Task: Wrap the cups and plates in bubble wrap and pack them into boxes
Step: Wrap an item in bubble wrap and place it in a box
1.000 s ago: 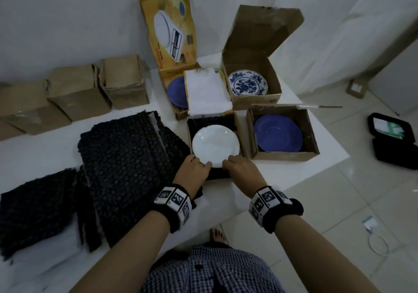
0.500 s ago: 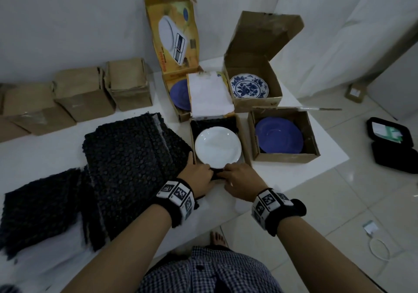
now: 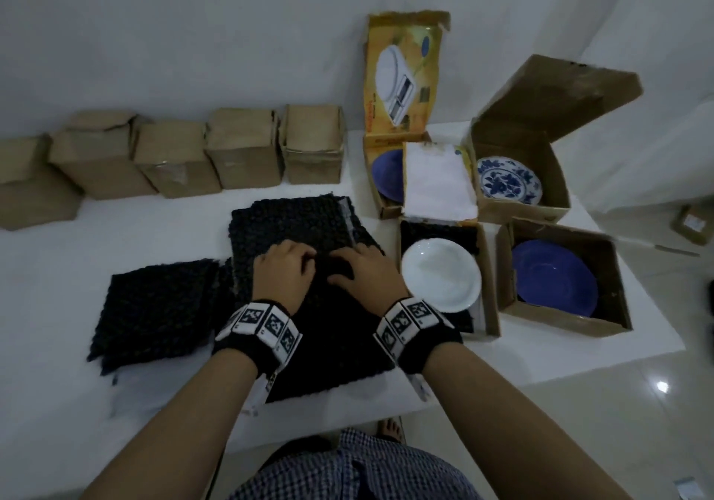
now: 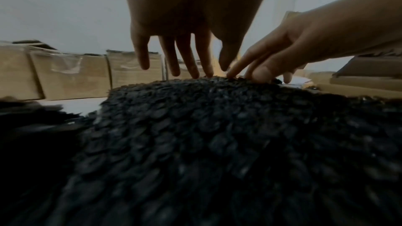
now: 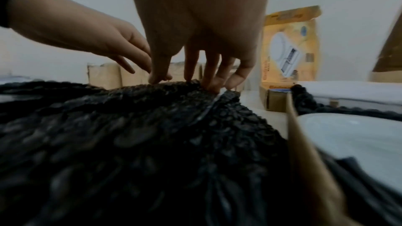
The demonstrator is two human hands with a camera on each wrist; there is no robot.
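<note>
A stack of black bubble wrap (image 3: pixel 293 225) lies mid-table. My left hand (image 3: pixel 284 268) and right hand (image 3: pixel 363 271) rest side by side on top of it. In the left wrist view the left hand's fingers (image 4: pixel 185 68) hang straight, tips touching the bubble wrap (image 4: pixel 217 143). The right wrist view shows the right hand's fingertips (image 5: pixel 208 85) pressing near a fold in the bubble wrap (image 5: pixel 130 143), thumb apart. A white plate (image 3: pixel 440 275) lies on black wrap in an open box (image 3: pixel 485 268) just right of my right hand.
A blue plate (image 3: pixel 552 279) sits in an open box (image 3: pixel 556 316) at the right. A blue-patterned plate (image 3: pixel 506 181) sits in a box behind it. A yellow box (image 3: pixel 402 74) holds another blue plate. Several closed boxes (image 3: pixel 243 148) line the wall. A second wrap pile (image 3: pixel 154 306) lies at the left.
Both hands have left the near edge of the white plate's box and moved left onto the bubble wrap stack. The plate stays in its box.
</note>
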